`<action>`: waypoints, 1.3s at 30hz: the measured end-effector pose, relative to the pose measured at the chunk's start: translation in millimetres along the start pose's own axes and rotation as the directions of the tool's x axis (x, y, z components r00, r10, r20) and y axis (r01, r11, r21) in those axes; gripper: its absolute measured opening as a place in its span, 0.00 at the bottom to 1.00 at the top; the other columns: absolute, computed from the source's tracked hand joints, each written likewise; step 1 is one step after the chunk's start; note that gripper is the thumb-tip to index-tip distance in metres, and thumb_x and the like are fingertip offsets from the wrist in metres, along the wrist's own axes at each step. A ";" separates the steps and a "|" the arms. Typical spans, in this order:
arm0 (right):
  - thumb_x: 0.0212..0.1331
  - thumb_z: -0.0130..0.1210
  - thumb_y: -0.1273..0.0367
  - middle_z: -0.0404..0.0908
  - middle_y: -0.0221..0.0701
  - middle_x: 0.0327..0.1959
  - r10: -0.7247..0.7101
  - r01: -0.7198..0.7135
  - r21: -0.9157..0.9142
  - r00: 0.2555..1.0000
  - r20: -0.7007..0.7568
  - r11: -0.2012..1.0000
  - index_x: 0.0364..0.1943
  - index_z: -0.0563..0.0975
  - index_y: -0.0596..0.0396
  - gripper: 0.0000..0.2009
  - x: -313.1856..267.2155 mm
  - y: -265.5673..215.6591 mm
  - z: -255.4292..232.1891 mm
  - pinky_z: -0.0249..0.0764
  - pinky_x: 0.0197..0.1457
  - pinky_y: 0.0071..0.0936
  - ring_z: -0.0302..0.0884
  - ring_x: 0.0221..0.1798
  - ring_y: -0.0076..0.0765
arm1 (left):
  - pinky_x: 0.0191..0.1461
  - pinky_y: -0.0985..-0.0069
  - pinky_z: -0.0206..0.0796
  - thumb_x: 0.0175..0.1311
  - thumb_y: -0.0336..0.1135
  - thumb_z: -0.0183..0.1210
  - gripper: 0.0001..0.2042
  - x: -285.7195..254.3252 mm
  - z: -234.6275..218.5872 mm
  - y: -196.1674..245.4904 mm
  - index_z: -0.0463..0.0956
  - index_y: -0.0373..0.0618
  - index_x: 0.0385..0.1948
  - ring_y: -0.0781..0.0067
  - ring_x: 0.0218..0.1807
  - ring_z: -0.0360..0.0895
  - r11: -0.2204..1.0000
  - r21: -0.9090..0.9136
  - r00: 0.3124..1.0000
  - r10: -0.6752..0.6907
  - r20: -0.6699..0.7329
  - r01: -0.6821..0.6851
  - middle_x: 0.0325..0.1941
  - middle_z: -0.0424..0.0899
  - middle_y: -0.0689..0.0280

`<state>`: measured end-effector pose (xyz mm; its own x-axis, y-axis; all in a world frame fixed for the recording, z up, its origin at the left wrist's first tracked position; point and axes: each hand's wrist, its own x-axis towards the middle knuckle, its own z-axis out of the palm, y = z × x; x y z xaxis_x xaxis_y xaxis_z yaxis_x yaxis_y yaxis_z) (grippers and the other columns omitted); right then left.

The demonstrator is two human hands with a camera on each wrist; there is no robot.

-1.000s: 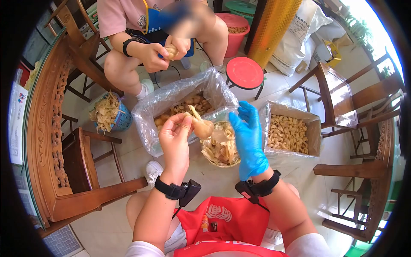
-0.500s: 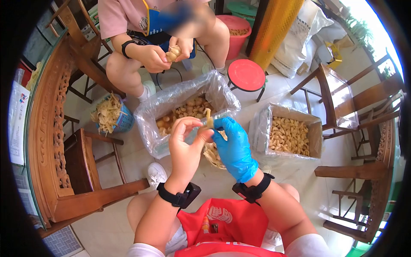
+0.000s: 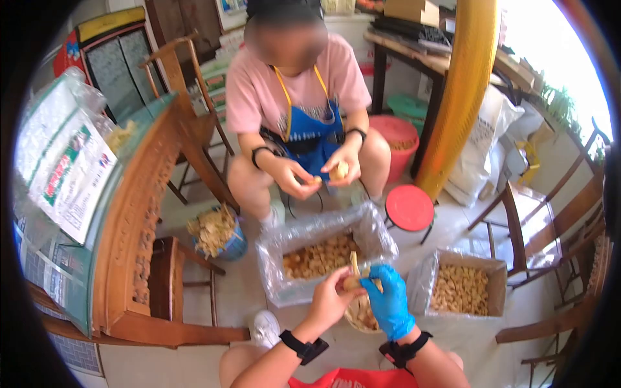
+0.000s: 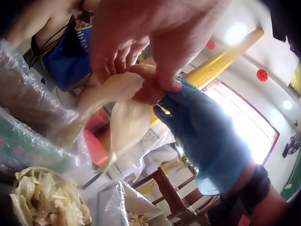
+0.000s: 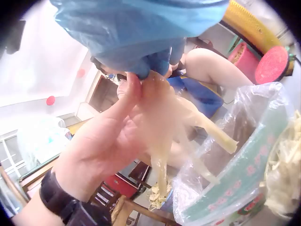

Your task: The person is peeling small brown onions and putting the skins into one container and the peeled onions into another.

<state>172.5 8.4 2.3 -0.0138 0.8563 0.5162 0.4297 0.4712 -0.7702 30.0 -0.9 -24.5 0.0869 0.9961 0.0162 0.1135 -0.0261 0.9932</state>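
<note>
Both hands are together at a pale garlic bulb with its stem pointing up in the head view. The bare left hand holds the bulb between thumb and fingers. In a blue glove, the right hand pinches it from the other side. Loosened skins hang off the bulb in the left wrist view. The right wrist view shows the gloved fingertips close by the left thumb, with long strips of skin dangling below. Beneath the hands is a round basket of peelings, partly hidden.
A plastic-lined bin of garlic stands ahead, and a lined box of cloves sits right. Further left is a blue basket of peelings. Opposite sits another person holding garlic. A red stool stands behind the bins.
The gloved right hand has come in from apart to the bulb in the left hand. The head view has tilted up, and the other person's hands have moved apart.
</note>
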 end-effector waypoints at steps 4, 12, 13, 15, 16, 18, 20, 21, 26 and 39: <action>0.51 0.59 0.75 0.75 0.38 0.27 0.138 -0.143 0.049 0.987 0.079 0.989 0.32 0.73 0.58 0.07 -0.7 -14.8 -2.2 0.70 0.37 0.31 0.75 0.32 0.42 | 0.45 0.77 0.70 0.50 0.32 0.68 0.27 7.2 -7.4 -5.6 0.68 0.32 0.51 0.77 0.42 0.77 1.000 0.027 0.998 0.011 -0.054 -0.009 0.43 0.80 0.58; 0.56 0.55 0.74 0.77 0.44 0.30 0.284 -0.293 0.061 0.950 0.127 0.954 0.35 0.71 0.59 0.06 -1.9 -28.9 -13.3 0.70 0.35 0.33 0.75 0.33 0.48 | 0.45 0.78 0.70 0.58 0.42 0.62 0.22 2.2 -13.4 4.0 0.68 0.41 0.50 0.77 0.42 0.77 0.831 -0.440 0.940 -0.284 0.191 0.341 0.42 0.79 0.67; 0.56 0.55 0.74 0.77 0.44 0.30 0.312 -0.320 0.040 0.940 0.138 0.947 0.35 0.71 0.59 0.06 -2.1 -27.5 -13.9 0.70 0.35 0.33 0.75 0.33 0.48 | 0.46 0.77 0.70 0.59 0.43 0.60 0.21 1.3 -12.7 5.6 0.68 0.43 0.50 0.76 0.43 0.77 0.668 -0.621 0.912 -0.320 0.258 0.410 0.43 0.78 0.67; 0.57 0.54 0.73 0.78 0.44 0.31 0.266 -0.281 0.129 0.956 0.122 0.951 0.35 0.71 0.59 0.06 -2.2 -17.5 -12.1 0.70 0.36 0.33 0.76 0.33 0.45 | 0.48 0.74 0.70 0.60 0.45 0.59 0.19 3.2 -14.9 4.9 0.67 0.47 0.48 0.74 0.45 0.77 0.568 -0.662 0.868 -0.398 0.298 0.488 0.44 0.77 0.67; 0.57 0.54 0.73 0.78 0.44 0.31 0.296 -0.309 0.094 0.946 0.130 0.946 0.35 0.71 0.59 0.06 -2.0 -14.7 -10.9 0.70 0.36 0.33 0.76 0.33 0.45 | 0.48 0.74 0.71 0.59 0.43 0.60 0.18 2.1 -13.2 7.3 0.67 0.48 0.47 0.73 0.46 0.77 0.591 -0.654 0.869 -0.438 0.231 0.472 0.44 0.78 0.67; 0.58 0.53 0.73 0.79 0.38 0.31 0.284 -0.289 0.307 0.957 0.062 0.907 0.36 0.71 0.59 0.06 -2.2 -9.2 -3.1 0.69 0.38 0.30 0.76 0.35 0.35 | 0.47 0.75 0.71 0.58 0.38 0.62 0.17 1.2 -10.5 16.2 0.68 0.49 0.46 0.74 0.46 0.77 0.647 -0.633 0.876 -0.470 0.108 0.425 0.44 0.78 0.67; 0.58 0.52 0.74 0.78 0.34 0.32 0.422 -0.430 0.370 0.900 0.107 0.824 0.38 0.72 0.59 0.06 -2.9 -2.0 -1.3 0.69 0.40 0.27 0.74 0.36 0.30 | 0.47 0.77 0.71 0.59 0.34 0.61 0.15 -0.1 -7.2 28.6 0.69 0.47 0.46 0.76 0.46 0.76 0.705 -0.650 0.919 -0.394 -0.026 0.284 0.44 0.78 0.68; 0.58 0.51 0.75 0.78 0.30 0.33 0.514 -0.515 0.461 0.846 0.140 0.723 0.39 0.73 0.59 0.07 -4.8 2.4 -2.7 0.68 0.41 0.25 0.72 0.36 0.24 | 0.50 0.78 0.68 0.61 0.36 0.59 0.15 1.9 -6.8 21.2 0.69 0.47 0.47 0.78 0.47 0.74 0.804 -0.561 0.947 -0.304 -0.102 0.198 0.45 0.77 0.70; 0.55 0.47 0.78 0.73 0.26 0.40 0.603 -0.646 0.473 0.753 0.265 0.599 0.48 0.72 0.58 0.15 -1.6 9.8 -14.9 0.66 0.46 0.19 0.67 0.39 0.20 | 0.56 0.77 0.66 0.57 0.29 0.62 0.18 7.8 -10.8 25.5 0.67 0.39 0.47 0.73 0.50 0.73 0.861 -0.508 0.951 -0.136 -0.278 -0.025 0.48 0.73 0.62; 0.68 0.39 0.55 0.69 0.32 0.58 0.346 -0.609 0.563 0.788 0.509 0.559 0.59 0.67 0.56 0.23 13.9 -4.2 -13.7 0.58 0.64 0.27 0.64 0.60 0.28 | 0.73 0.61 0.29 0.50 0.28 0.66 0.18 -4.8 2.8 30.6 0.71 0.41 0.42 0.70 0.52 0.74 0.932 -0.061 0.933 0.354 -0.063 -0.358 0.48 0.78 0.62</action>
<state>182.9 15.4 17.9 -0.3214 0.9456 -0.0504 -0.2595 -0.1391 -0.9557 35.9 -6.7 5.4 0.0588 0.9256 0.3739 0.0139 -0.3752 0.9268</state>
